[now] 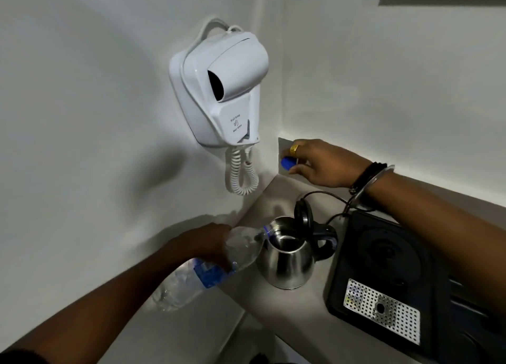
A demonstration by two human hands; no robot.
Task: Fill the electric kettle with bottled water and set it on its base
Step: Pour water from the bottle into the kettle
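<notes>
A: How far along is the kettle job?

B: About the middle, I'd judge. The cap [288, 163] is off the bottle [210, 265]; the right hand [320, 163] pinches it between thumb and fingers, up near the back corner of the counter [306, 317], well away from the pouring.

A: And the bottle?

B: The left hand [210, 243] is wrapped around its middle and has it tilted, neck down, with the mouth right at the rim of the kettle [290, 256]. The kettle lid [304, 213] stands open.

A: Is water going in?

B: It looks that way, but the bottle is blurred and I can't make out a stream. The bottle seems to hold a fair amount, and I can't tell the level inside the kettle.

A: Where does the kettle sit?

B: Upright on the counter, just beside a black tray [383, 276] with a round base [388, 251] in it. It is not on that base.

A: So what's left?

B: Finishing the pour, closing the lid, most likely capping the bottle, then lifting the kettle by its handle [324, 240] onto the base, whose cord [328, 199] runs behind.
</notes>
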